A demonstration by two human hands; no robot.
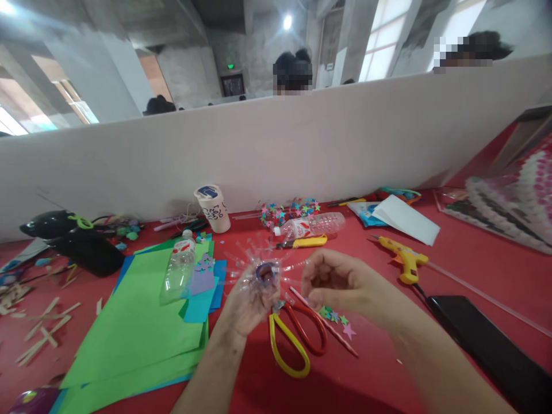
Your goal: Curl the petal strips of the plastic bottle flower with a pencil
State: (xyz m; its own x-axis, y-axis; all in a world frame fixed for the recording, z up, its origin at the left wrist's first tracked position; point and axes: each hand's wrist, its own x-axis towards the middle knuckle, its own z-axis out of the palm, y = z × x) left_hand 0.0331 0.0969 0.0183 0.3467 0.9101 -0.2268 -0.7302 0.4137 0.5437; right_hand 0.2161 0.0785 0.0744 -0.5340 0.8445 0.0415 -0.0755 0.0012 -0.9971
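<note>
My left hand (251, 305) is closed around the base of a cut clear plastic bottle (266, 275). Its thin strips fan outward on all sides, and a purple ring shows at the centre. Beside it on the right, my right hand (338, 282) is curled with thumb and fingertips close together near the end of one strip; what they pinch, if anything, is blurred. Scissors (297, 339) with one yellow and one red handle lie below my hands. A pink pencil-like stick (340, 334) and several paper stars (334, 315) lie under my right hand.
Green paper sheets (142, 310) and a clear bottle (179, 267) lie left. Behind stand a paper cup (213, 210), a lying bottle (317, 225) and a yellow cutter (308, 242). A yellow glue gun (403, 257) and black phone-like slab (483, 339) lie right. A white partition (259, 144) runs behind.
</note>
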